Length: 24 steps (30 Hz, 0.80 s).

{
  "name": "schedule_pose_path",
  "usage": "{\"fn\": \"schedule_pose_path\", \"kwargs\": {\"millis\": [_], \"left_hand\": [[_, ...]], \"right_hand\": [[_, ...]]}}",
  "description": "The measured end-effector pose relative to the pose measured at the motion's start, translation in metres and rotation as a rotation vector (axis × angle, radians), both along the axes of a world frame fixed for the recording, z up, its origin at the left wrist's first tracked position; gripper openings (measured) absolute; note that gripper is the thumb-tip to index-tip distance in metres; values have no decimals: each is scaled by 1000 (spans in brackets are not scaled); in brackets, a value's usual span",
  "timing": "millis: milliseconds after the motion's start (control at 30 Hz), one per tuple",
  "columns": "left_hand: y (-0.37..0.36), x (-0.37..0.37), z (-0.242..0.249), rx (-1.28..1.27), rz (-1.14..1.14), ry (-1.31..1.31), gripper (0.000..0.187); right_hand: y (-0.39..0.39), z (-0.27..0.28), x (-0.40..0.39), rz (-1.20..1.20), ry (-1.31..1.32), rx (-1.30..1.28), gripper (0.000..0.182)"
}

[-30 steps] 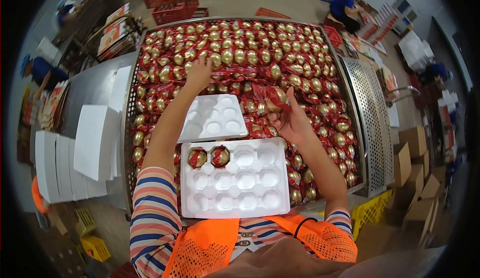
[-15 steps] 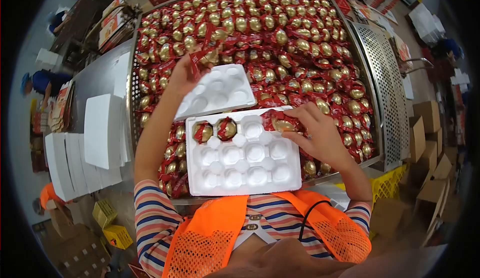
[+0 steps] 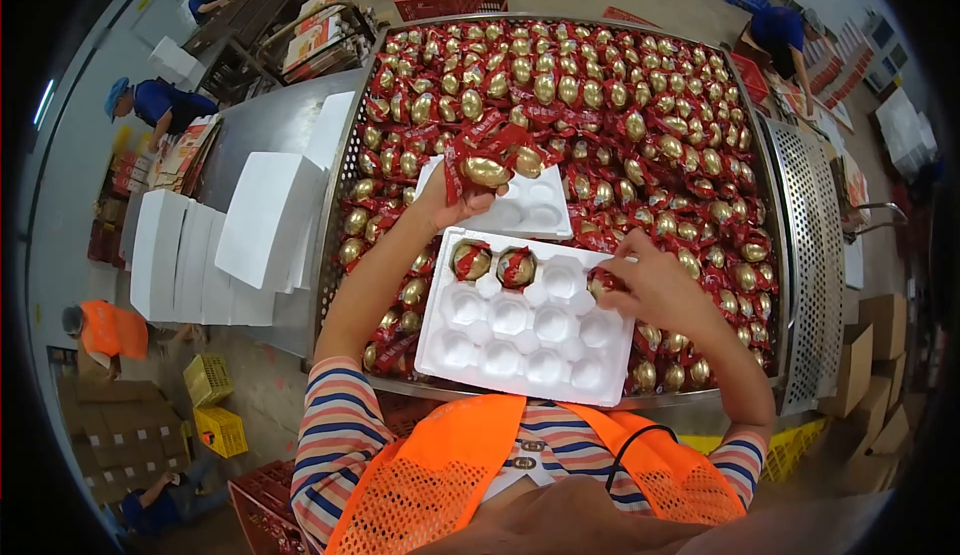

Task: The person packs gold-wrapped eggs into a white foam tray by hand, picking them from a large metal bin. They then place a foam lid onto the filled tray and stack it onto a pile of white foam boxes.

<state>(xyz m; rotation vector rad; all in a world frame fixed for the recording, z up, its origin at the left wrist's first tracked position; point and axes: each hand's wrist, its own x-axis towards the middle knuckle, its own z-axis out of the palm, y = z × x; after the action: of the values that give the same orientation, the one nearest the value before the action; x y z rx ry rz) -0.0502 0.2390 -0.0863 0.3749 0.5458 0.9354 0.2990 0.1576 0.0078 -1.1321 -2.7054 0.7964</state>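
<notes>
A white foam tray (image 3: 527,325) with round hollows lies in front of me; two gold eggs with red wrappers (image 3: 471,260) sit in its back row at the left. My right hand (image 3: 645,277) presses closed fingers on a red-wrapped egg (image 3: 603,281) at the back right hollow. My left hand (image 3: 453,195) holds gold eggs in red wrappers (image 3: 487,171) above a second foam tray (image 3: 540,205). Behind and around both trays, many wrapped eggs (image 3: 590,95) fill a large metal table.
Stacked white foam trays (image 3: 265,215) stand at the left on a metal surface. A perforated metal ledge (image 3: 810,255) runs along the right, with cardboard boxes (image 3: 860,355) beyond it. Several people (image 3: 170,105) work farther off. Red crates (image 3: 275,505) and yellow crates (image 3: 220,430) are below.
The view has shifted. My left hand has lifted wrapped eggs from the pile and brought them over the second tray. The egg under my right hand now sits down in the hollow.
</notes>
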Motion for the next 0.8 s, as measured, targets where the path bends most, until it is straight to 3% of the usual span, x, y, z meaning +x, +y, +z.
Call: {"fn": "schedule_pose_path", "kwargs": {"millis": [33, 133, 267, 367, 467, 533, 600, 667, 733, 800], "left_hand": [[-5, -2, 5, 50, -83, -163, 55], [-18, 4, 33, 102, -121, -276, 55], [-35, 15, 69, 61, -54, -203, 62], [-53, 29, 87, 15, -21, -241, 62], [-70, 39, 82, 68, -204, -303, 66], [-82, 53, 86, 33, -269, -317, 66], [-90, 66, 85, 14, -315, -297, 64], [-99, 70, 85, -57, -269, -325, 65], [-105, 68, 87, 167, -190, -189, 71], [-116, 61, 98, 260, -127, -56, 88]], "right_hand": [[1, 2, 0, -77, 55, 9, 37], [1, -10, -7, 3, -97, 98, 32], [-2, -13, -9, 59, -121, 174, 36], [22, 2, -1, 155, -71, -14, 43], [20, 21, -14, -199, 560, -42, 53], [22, 10, -39, -135, 910, -52, 57], [15, 9, -46, -149, 1134, -253, 59], [8, 17, -42, -245, 1218, -643, 59], [9, 10, -36, -355, 1543, -1087, 41], [14, -14, -21, -321, 1672, -1309, 35]]}}
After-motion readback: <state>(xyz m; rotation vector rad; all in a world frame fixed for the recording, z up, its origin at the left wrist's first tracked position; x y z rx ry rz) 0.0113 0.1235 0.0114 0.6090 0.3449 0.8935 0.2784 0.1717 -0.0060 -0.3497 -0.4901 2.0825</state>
